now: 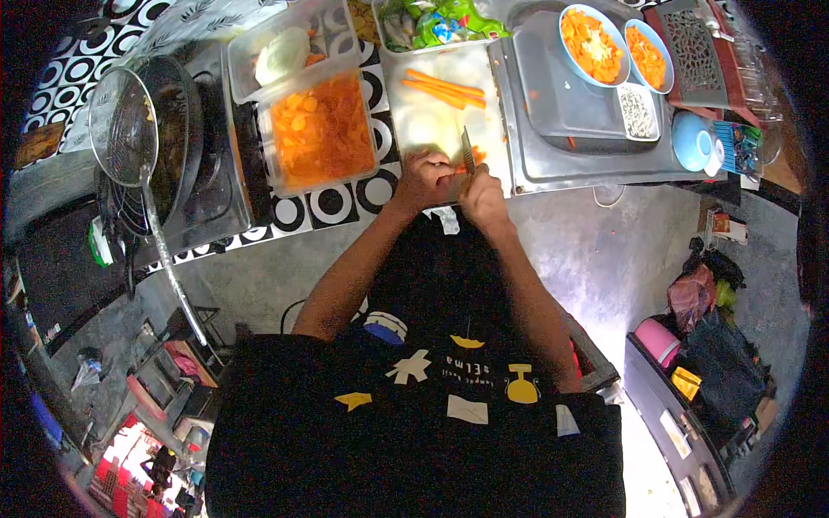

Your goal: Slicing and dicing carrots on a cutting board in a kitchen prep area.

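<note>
A pale cutting board [424,126] lies before me at the counter's edge. My right hand [482,194] is closed on the handle of a knife [467,147], its blade pointing away from me over the board. Beside it, my left hand [429,175] has its fingers curled at the near edge of the board, around what looks like a piece of carrot [460,169], mostly hidden. Small orange cut bits [478,155] lie right by the blade. Several long carrot sticks [447,89] rest farther back on the board.
Left of the board stands a plastic container of sliced carrots [324,133], with another container [236,68] behind it. A strainer [126,129] lies over a pan on the stove. To the right, a steel sink surface [537,165] bears bowls of orange food [592,48] and a white dish [638,113].
</note>
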`<state>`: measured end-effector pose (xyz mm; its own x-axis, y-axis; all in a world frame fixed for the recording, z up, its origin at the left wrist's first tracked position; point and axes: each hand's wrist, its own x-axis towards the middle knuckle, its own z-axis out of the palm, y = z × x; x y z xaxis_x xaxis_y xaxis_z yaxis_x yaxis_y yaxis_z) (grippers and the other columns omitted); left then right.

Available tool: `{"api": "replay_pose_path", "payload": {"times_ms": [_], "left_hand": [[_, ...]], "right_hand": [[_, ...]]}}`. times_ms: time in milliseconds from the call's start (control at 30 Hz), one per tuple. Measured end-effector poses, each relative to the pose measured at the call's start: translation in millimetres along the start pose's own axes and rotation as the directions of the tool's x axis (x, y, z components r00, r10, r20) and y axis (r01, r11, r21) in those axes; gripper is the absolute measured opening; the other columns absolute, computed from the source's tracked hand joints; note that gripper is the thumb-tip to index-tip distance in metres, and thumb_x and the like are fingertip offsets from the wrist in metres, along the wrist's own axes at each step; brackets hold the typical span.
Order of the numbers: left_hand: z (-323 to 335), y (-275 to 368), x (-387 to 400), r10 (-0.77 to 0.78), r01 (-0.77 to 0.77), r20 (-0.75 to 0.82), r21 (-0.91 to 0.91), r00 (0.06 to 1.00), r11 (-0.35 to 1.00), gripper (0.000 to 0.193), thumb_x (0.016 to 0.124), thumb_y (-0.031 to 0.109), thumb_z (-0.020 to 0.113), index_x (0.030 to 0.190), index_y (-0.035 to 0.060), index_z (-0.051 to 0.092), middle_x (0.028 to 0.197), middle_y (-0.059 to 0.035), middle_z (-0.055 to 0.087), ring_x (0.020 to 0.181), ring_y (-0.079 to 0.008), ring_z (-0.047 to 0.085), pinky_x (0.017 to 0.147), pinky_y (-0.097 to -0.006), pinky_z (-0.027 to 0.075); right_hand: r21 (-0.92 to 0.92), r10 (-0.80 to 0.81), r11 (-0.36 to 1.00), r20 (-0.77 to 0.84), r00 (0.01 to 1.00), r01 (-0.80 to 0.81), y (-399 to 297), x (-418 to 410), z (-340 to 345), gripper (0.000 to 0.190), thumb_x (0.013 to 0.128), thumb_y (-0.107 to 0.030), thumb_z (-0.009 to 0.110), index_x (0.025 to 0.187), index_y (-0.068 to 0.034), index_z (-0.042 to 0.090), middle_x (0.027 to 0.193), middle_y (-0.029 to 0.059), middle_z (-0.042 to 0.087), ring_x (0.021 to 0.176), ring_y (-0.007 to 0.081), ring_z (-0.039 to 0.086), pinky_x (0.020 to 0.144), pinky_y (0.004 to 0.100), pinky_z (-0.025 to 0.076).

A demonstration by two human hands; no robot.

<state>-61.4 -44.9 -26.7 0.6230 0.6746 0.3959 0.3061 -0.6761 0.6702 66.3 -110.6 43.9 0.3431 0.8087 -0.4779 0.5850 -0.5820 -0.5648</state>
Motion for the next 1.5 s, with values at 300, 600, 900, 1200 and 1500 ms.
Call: {"api": "replay_pose_path", "payload": {"times_ms": [300, 600, 900, 1200, 1500], "left_hand": [[4, -4, -3, 0.005, -0.004, 0.005, -0.028, 1.000, 1.000, 0.008, 0.071, 0.010, 0.058, 0.065, 0.0045, 0.061, 0.075, -0.0107, 0.060, 0.070, -0.0262, 0.060, 0.066, -0.0365, 0.048], [16, -5, -7, -0.054, 0.055, -0.033, 0.024, 0.998, 0.998, 0.005, 0.066, 0.012, 0.060, 0.063, 0.0103, 0.064, 0.074, -0.0037, 0.061, 0.073, -0.0238, 0.059, 0.078, -0.0408, 0.041], [6, 8, 2, -0.080, 0.080, 0.005, -0.048, 0.997, 0.996, 0.006, 0.065, 0.008, 0.059, 0.061, 0.0033, 0.058, 0.069, -0.0091, 0.058, 0.065, -0.0269, 0.057, 0.063, -0.0365, 0.044], [9, 5, 1, -0.059, 0.059, -0.003, -0.004, 0.998, 0.998, 0.003, 0.061, 0.005, 0.058, 0.062, 0.0024, 0.059, 0.073, -0.0085, 0.060, 0.067, -0.0270, 0.058, 0.069, -0.0388, 0.045], [10, 5, 1, -0.037, 0.039, -0.034, 0.049, 0.999, 0.998, 0.008, 0.065, 0.012, 0.062, 0.061, 0.0060, 0.060, 0.071, -0.0059, 0.058, 0.069, -0.0251, 0.058, 0.070, -0.0394, 0.044]], "right_hand": [[-0.093, -0.053, 0.994, -0.038, 0.998, 0.049, 9, 12, 3, 0.033, 0.078, -0.020, 0.054, 0.096, 0.007, 0.047, 0.083, 0.0313, 0.059, 0.082, 0.0453, 0.059, 0.074, 0.0474, 0.049], [0.036, -0.094, 0.995, -0.068, 0.993, 0.097, 14, 2, 9, 0.031, 0.078, -0.025, 0.054, 0.082, 0.006, 0.057, 0.084, 0.0309, 0.058, 0.081, 0.0455, 0.058, 0.073, 0.0479, 0.048], [-0.083, -0.108, 0.991, -0.021, 0.994, 0.106, 8, 7, 4, 0.029, 0.078, -0.021, 0.053, 0.087, 0.006, 0.052, 0.081, 0.0326, 0.058, 0.085, 0.0443, 0.058, 0.072, 0.0450, 0.048], [-0.064, -0.083, 0.995, -0.050, 0.995, 0.080, 11, 5, 0, 0.025, 0.080, -0.017, 0.048, 0.086, 0.007, 0.054, 0.083, 0.0317, 0.058, 0.086, 0.0435, 0.057, 0.075, 0.0455, 0.047], [-0.067, 0.052, 0.996, -0.061, 0.997, -0.057, 11, 8, 27, 0.027, 0.076, -0.019, 0.056, 0.090, 0.004, 0.055, 0.086, 0.0279, 0.060, 0.085, 0.0430, 0.059, 0.077, 0.0470, 0.048]]}}
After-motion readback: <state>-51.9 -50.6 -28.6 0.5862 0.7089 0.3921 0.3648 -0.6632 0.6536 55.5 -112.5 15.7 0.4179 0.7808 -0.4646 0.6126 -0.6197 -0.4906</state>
